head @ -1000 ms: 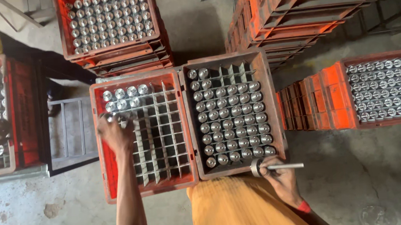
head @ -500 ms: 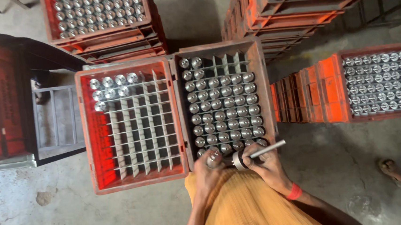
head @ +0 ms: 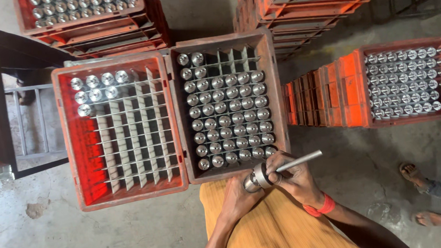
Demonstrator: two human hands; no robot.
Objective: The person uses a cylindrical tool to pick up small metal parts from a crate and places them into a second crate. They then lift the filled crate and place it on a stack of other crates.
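Nine metal cylinders (head: 96, 88) sit in the left crate (head: 77, 149); most cells remain empty. Both hands, left hand (head: 238, 198) and right hand (head: 294, 178), grasp one metal part (head: 255, 178) with a gauge rod (head: 298, 161).

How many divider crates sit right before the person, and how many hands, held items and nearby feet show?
Divider crates: 2, near-empty crate, fuller crate
Hands: 2, left hand, right hand
Metal part: 1
Rod tool: 1
Bystander's feet: 2
Total: 8

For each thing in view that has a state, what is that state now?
Left crate: mostly empty, a few metal cylinders at its far-left corner.
Right crate: mostly full.
Metal part: held in both hands.
Left hand: gripping the part.
Right hand: holding a metal rod.
Far right crate: full.
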